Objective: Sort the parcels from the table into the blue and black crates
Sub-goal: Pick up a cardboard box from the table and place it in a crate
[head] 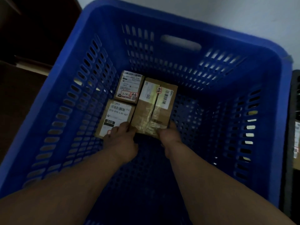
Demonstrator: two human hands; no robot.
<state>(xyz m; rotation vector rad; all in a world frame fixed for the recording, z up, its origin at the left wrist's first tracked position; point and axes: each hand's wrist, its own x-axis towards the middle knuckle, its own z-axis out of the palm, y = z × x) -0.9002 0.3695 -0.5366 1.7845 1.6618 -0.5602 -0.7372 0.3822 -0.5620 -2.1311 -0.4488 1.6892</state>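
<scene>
Down at the crate floor, the left hand (121,140) and the right hand (170,135) both sit at the near end of the long taped parcel (154,108); the left grips its near-left corner with fingers curled over the edge, thumb side lying across onto the neighbouring labelled parcel (113,119); the right holds the near-right corner, fingers wrapped round and under so that their tips are hidden; neither hand has let go, so I judge the parcel is being set down rather than already released. From both hands the parcel runs straight away, its long axis pointing forward toward the far wall with the handle slot; the taped seam follows that same line, midway between the two hands. Just to the left of the left hand lies the labelled parcel, touching the long one along its side; beyond it, further forward, a second small parcel (129,86) sits against the long one's far-left flank. All three rest on the floor of the blue crate (267,88), towards the left of it; bare perforated floor lies to the right of the right hand. Past the crate's right rim, a sliver of the black crate (294,78) shows. Both hands are equally near; withdrawal would be straight back and up.
</scene>
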